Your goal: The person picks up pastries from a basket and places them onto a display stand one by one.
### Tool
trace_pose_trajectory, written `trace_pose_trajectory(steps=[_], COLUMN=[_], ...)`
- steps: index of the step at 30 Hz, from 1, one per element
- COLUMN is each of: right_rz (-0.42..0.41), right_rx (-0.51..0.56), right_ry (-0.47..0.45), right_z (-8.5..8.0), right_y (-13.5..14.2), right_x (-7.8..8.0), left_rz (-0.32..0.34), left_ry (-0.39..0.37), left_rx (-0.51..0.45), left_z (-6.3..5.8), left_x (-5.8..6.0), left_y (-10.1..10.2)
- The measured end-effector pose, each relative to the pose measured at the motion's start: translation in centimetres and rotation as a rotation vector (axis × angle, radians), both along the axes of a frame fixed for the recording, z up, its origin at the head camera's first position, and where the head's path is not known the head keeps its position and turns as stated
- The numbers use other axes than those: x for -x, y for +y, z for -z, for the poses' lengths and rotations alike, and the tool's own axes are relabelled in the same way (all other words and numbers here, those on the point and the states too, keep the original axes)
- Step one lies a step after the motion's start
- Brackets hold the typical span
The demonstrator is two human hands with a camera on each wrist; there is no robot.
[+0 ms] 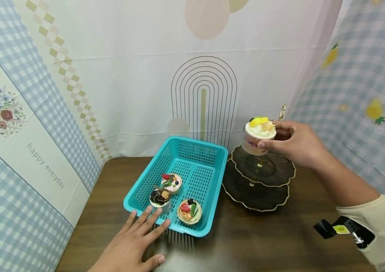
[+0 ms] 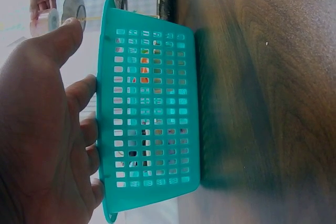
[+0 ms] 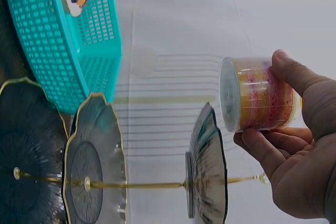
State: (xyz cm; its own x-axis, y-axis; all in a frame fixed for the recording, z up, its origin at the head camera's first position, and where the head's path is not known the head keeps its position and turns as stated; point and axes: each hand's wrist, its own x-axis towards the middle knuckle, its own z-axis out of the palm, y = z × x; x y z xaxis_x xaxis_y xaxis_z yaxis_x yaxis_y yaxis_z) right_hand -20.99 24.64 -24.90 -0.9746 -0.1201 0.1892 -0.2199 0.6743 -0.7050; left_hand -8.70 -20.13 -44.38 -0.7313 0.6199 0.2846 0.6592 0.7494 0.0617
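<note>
My right hand (image 1: 299,145) holds a clear dessert cup (image 1: 258,138) between thumb and fingers, over the tiered stand (image 1: 253,198). White cream and yellow fruit pieces top the cup; its layered yellow and pink side shows in the right wrist view. There the cup's base faces the small top tier (image 3: 209,166), a short way above it. My left hand (image 1: 133,240) has its fingers spread, with the fingertips at the near rim of a turquoise basket (image 1: 199,170). Inside the basket are a chocolate-topped cup (image 1: 160,197), a fruit-topped pink dessert (image 1: 175,183) and a fruit tart (image 1: 189,212).
The stand has dark scalloped plates with gold edges and a gold central rod (image 3: 136,185), just right of the basket. Both stand on a brown wooden table (image 1: 111,196). A patterned white cloth (image 1: 138,94) hangs behind, with checked cloth (image 1: 355,113) at the right.
</note>
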Motion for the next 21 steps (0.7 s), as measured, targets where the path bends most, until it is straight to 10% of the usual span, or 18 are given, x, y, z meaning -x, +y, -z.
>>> trace_pose_trajectory(steps=[21], right_rz=[0.130], right_rx=[-0.065], right_ry=[-0.029], right_z=[1.0], right_y=[2.2], right_x=[1.4], left_rz=[-0.019], left_ry=[-0.061], left_rx=[-0.005], left_z=[0.2], left_x=[0.1], left_y=[-0.2])
